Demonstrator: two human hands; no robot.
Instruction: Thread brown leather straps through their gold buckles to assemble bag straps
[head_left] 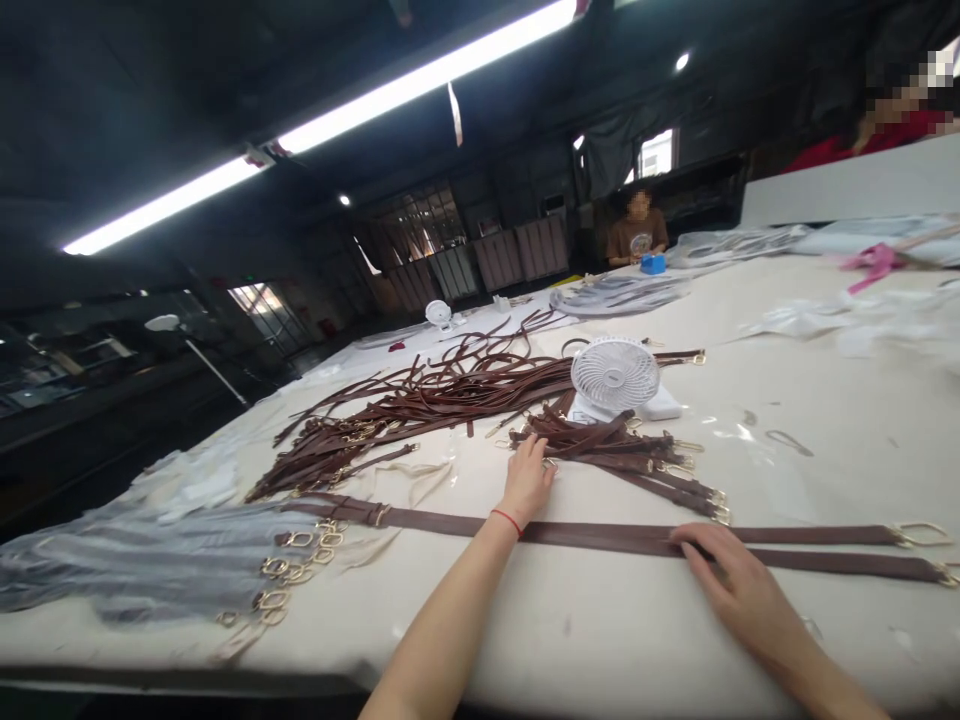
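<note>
The left hand (527, 482) rests on the bench (480, 640) with its fingers bent a little. The fingertips are down at the edge of a heap of short brown straps (607, 445). I cannot tell if those fingers have hold of anything. A red string (507, 520) is tied around that wrist.

The right hand (739, 590) lies open and flat on two long brown leather straps (600, 538). Its fingers are spread, and it is pressing down and not closing on them. The straps lie across the bench in front of the person. Their long side goes from 9 o'clock to 3 o'clock and slopes down a bit on the right. Their gold metal rings (922, 535) point to 3 o'clock, and the left arm crosses over them.

A white fan (615, 375) stands just past the short straps at 12 o'clock. A big pile of thin brown straps (420, 400) lies at 11 o'clock. Clear plastic bags (142, 560) with gold rings (274, 598) lie at 9 o'clock. A pink thing (874, 265) lies at 2 o'clock. Far away at 12 o'clock, a person in a brown shirt (637, 235) sits at the bench's end.
</note>
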